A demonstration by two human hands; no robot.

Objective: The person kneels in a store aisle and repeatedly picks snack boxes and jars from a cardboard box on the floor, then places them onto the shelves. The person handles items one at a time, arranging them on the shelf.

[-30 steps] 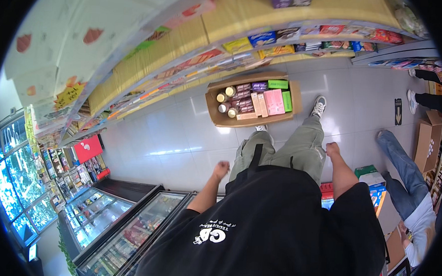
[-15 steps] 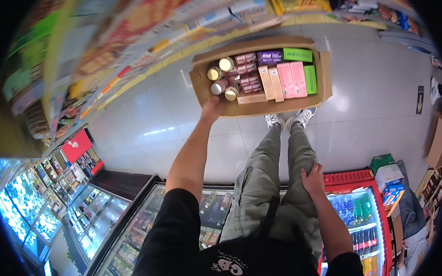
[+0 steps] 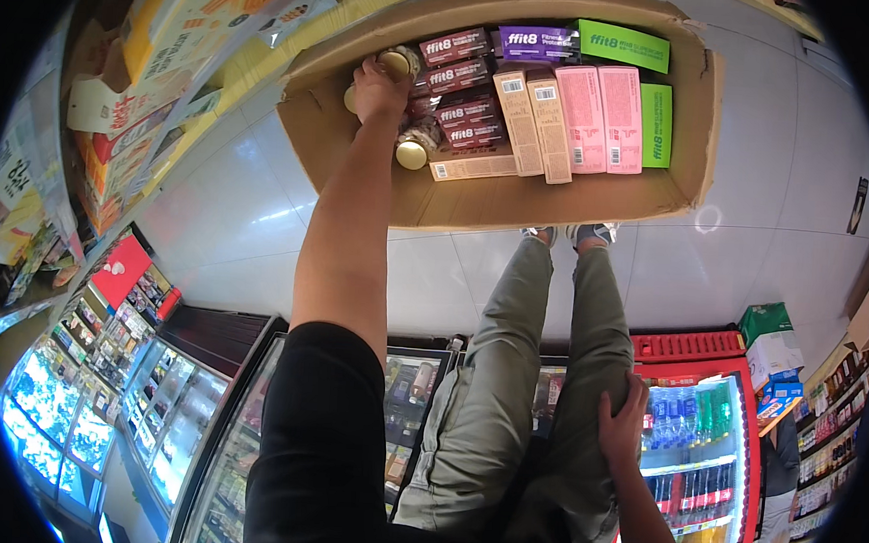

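My left hand reaches down into the left end of an open cardboard box. Its fingers are curled round a jar there, mostly hidden beneath the hand. Close about it stand other clear jars with gold lids, one gold-lidded jar at the near side and another jar just beyond my fingers. To their right lie dark maroon bar boxes, a purple box, tan boxes, pink boxes and green boxes. My right hand rests on my right thigh with fingers spread.
Shelves of packaged goods rise on the left. Behind me are a glass-topped display case and a red-framed drinks cooler. Cartons are stacked at the right. Grey floor tiles surround the box.
My left hand has moved from the box's near-left rim inward onto the jars. The box appears larger and closer as my view leans in. My right hand stays on my leg.
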